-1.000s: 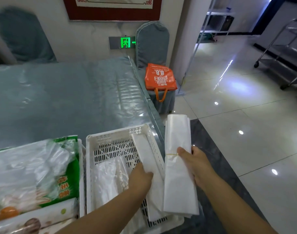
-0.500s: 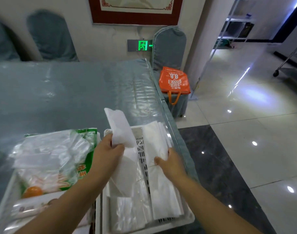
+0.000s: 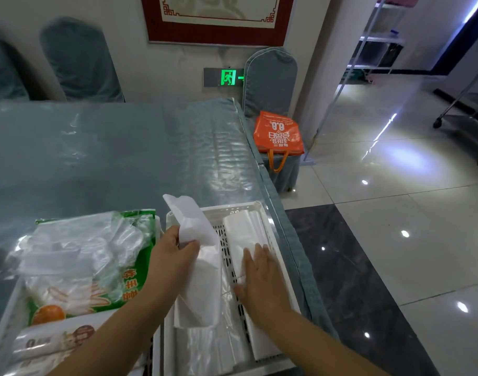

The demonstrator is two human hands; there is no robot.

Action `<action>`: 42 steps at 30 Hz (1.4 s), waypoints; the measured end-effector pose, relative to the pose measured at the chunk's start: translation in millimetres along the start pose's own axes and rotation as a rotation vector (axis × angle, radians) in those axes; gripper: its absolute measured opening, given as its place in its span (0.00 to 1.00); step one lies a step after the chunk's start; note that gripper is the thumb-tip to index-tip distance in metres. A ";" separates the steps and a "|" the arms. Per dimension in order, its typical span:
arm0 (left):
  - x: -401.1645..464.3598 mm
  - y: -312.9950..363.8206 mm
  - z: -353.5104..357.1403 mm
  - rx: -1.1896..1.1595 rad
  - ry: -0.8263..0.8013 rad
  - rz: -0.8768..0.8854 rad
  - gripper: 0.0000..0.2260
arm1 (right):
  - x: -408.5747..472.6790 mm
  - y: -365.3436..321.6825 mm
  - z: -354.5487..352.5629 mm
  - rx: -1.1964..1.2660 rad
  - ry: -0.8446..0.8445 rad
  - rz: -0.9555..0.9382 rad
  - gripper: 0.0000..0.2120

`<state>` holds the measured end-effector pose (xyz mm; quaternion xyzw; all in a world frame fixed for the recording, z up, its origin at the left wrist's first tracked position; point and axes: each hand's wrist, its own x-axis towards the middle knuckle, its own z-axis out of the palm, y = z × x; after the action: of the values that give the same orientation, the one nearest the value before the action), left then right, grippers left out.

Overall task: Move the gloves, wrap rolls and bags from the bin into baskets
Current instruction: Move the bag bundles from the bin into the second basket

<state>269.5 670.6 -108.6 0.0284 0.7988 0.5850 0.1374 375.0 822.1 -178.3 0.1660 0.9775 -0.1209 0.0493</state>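
Head view: at the worktop's (image 3: pixel 123 147) right edge, the left hand (image 3: pixel 172 256) pinches a folded white bag bundle (image 3: pixel 197 267) over the white basket (image 3: pixel 259 210). The right hand (image 3: pixel 262 283), fingers straight, presses a second bundle (image 3: pixel 243 229) flat along the basket's right wall.

An orange tote bag (image 3: pixel 279 134) on the chair bears upside-down white print with the number 8.8. A green running-figure exit sign (image 3: pixel 223 77) glows on the wall. Orange Chinese characters run along a green package (image 3: pixel 129 278), too distorted to read.
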 end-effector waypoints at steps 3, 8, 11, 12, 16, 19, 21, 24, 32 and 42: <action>-0.3 -0.1 5.5 -0.001 -0.020 -0.017 0.06 | -1.7 2.0 9.2 -0.046 -0.051 0.020 0.37; 1.0 -1.3 8.8 -0.003 -0.021 -0.024 0.06 | 4.5 -0.8 11.7 0.149 -0.031 0.132 0.39; 2.7 -1.1 6.3 -0.015 -0.013 -0.029 0.06 | 3.8 0.0 11.6 0.125 -0.004 0.105 0.37; 3.4 -1.4 5.2 -0.016 -0.010 -0.028 0.06 | 2.6 0.9 13.4 0.096 0.011 0.096 0.36; 4.7 -3.8 4.3 -0.009 -0.009 -0.031 0.08 | -1.3 -2.4 22.9 0.069 0.035 0.131 0.35; 4.6 -2.3 8.2 0.010 -0.023 -0.029 0.05 | 3.7 -4.3 26.1 0.148 0.005 0.204 0.34; 3.7 -0.1 11.2 0.042 -0.038 -0.017 0.05 | 5.8 -3.1 23.0 0.184 -0.016 0.221 0.34; -0.1 2.8 16.5 0.102 -0.072 0.003 0.07 | 3.7 2.9 6.5 0.247 -0.011 0.154 0.28; -27.4 1.6 74.0 0.016 -0.247 0.028 0.08 | -3.3 53.9 -55.4 0.600 0.437 0.269 0.12; -36.2 -30.9 108.2 0.405 -0.435 0.009 0.09 | -13.7 65.9 -45.0 0.555 0.425 0.213 0.08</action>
<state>335.2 753.8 -161.1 0.1836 0.8509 0.3945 0.2944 407.6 889.5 -147.5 0.2953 0.8731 -0.3385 -0.1894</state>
